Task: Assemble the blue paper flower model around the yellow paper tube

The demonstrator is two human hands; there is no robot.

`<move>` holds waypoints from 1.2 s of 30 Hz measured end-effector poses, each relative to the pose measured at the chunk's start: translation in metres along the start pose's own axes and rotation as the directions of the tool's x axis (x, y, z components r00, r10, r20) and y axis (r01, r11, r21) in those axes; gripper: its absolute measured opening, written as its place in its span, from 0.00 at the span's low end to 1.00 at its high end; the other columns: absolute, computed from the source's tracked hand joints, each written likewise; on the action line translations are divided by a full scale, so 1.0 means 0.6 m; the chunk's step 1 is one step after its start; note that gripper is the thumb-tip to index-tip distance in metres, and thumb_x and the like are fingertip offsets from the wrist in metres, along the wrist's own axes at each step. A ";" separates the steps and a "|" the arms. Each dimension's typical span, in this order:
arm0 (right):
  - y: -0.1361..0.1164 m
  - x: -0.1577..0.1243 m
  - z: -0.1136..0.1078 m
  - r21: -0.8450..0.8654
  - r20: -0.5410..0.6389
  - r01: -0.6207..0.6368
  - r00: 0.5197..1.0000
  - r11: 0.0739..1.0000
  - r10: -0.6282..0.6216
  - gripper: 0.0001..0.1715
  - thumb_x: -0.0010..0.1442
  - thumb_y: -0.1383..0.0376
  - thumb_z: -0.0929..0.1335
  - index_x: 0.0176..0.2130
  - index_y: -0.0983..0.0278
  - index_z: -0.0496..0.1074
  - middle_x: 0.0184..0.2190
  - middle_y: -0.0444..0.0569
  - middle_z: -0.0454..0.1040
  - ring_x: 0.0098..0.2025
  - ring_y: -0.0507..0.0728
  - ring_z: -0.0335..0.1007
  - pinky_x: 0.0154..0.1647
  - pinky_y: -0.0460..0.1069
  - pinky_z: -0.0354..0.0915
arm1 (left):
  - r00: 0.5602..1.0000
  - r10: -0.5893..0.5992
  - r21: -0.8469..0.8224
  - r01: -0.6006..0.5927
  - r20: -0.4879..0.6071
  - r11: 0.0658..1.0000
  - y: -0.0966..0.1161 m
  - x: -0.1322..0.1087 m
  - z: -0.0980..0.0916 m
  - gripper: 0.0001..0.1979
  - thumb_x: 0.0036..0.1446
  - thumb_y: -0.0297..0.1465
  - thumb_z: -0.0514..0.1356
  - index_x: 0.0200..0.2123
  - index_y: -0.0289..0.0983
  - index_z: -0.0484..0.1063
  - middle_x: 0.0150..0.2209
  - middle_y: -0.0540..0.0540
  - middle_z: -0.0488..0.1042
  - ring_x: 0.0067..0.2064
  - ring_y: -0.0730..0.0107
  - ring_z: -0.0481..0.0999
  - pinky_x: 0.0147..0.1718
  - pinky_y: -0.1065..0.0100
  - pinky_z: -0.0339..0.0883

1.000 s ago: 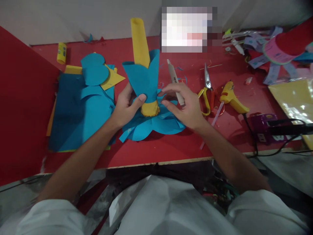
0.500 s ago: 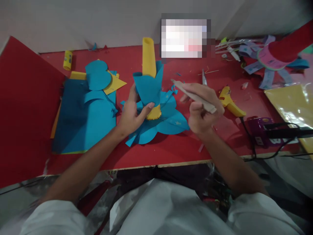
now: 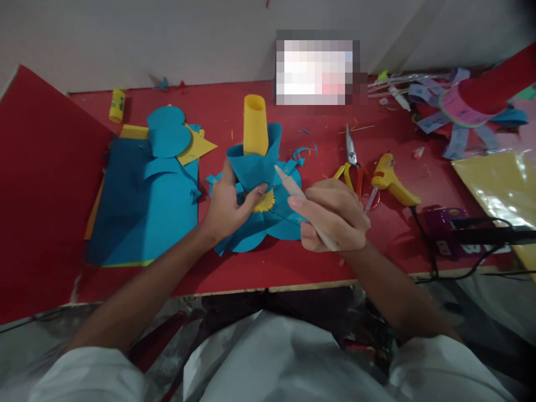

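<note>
My left hand (image 3: 230, 204) is closed around a paper flower (image 3: 253, 170), its thumb pressed on a blue upright petal near the yellow round base. A yellow paper tube (image 3: 255, 125) rises from the flower's middle. Wide blue lower petals spread out under it, close to the red tabletop (image 3: 243, 273). In my right hand (image 3: 335, 215) is a slim white pen (image 3: 290, 187) with a tapered tip. That tip points up and left, close to the right side of the upright petal; whether it touches I cannot tell.
Scissors (image 3: 350, 151) and a yellow glue gun (image 3: 391, 180) lie to the right, by a purple box (image 3: 448, 226) with cables. Blue sheets (image 3: 167, 218) and a glue stick (image 3: 118, 106) are at left. A red board (image 3: 46, 195) stands at the left edge.
My right hand has moved down and left, turning the pen so its tip comes close to the petal. The flower's top has tipped lower toward me. The scissors are now more exposed.
</note>
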State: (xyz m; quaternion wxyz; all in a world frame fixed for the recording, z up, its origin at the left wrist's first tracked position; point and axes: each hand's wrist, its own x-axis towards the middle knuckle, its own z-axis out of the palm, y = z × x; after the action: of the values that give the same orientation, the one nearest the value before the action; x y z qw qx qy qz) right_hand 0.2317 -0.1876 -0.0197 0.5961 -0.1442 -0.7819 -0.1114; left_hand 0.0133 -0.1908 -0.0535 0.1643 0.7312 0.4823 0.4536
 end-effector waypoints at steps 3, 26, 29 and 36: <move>-0.002 -0.001 0.001 -0.010 0.052 0.019 0.998 1.000 -0.018 0.17 0.71 0.65 0.64 0.52 0.65 0.78 0.36 0.51 0.76 0.34 0.55 0.75 0.33 0.51 0.74 | 1.000 -0.012 0.007 0.012 -0.009 1.000 0.001 0.001 0.000 0.28 0.66 0.56 0.59 0.55 0.40 0.63 0.40 0.44 0.78 0.42 0.59 0.82 0.42 0.62 0.75; -0.007 0.004 -0.007 0.015 0.280 0.037 0.959 0.999 -0.040 0.16 0.71 0.64 0.68 0.56 0.63 0.77 0.42 0.52 0.81 0.45 0.57 0.80 0.42 0.52 0.76 | 0.999 0.041 0.075 -0.044 0.031 0.996 0.003 -0.004 0.010 0.32 0.65 0.62 0.55 0.54 0.40 0.64 0.37 0.45 0.75 0.34 0.62 0.77 0.33 0.63 0.70; -0.007 0.007 -0.005 0.046 0.247 0.038 0.968 0.998 -0.048 0.17 0.70 0.65 0.68 0.55 0.66 0.76 0.42 0.53 0.82 0.45 0.58 0.80 0.41 0.52 0.76 | 0.999 0.039 0.083 -0.041 0.027 0.996 0.008 -0.006 0.010 0.31 0.66 0.61 0.54 0.52 0.39 0.65 0.35 0.46 0.74 0.32 0.62 0.76 0.33 0.63 0.68; -0.005 0.001 -0.004 -0.012 0.204 0.042 0.978 0.999 -0.039 0.17 0.71 0.61 0.66 0.56 0.61 0.76 0.39 0.49 0.81 0.38 0.57 0.79 0.38 0.52 0.77 | 0.999 0.020 0.098 -0.024 0.038 0.995 0.012 -0.005 0.008 0.28 0.67 0.58 0.56 0.53 0.40 0.65 0.38 0.45 0.76 0.35 0.62 0.77 0.33 0.63 0.68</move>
State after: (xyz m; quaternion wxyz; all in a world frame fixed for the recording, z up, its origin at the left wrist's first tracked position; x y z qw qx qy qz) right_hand 0.2327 -0.1914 -0.0187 0.5094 -0.1436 -0.8407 -0.1144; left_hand 0.0209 -0.1959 -0.0525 0.1320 0.7520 0.4929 0.4174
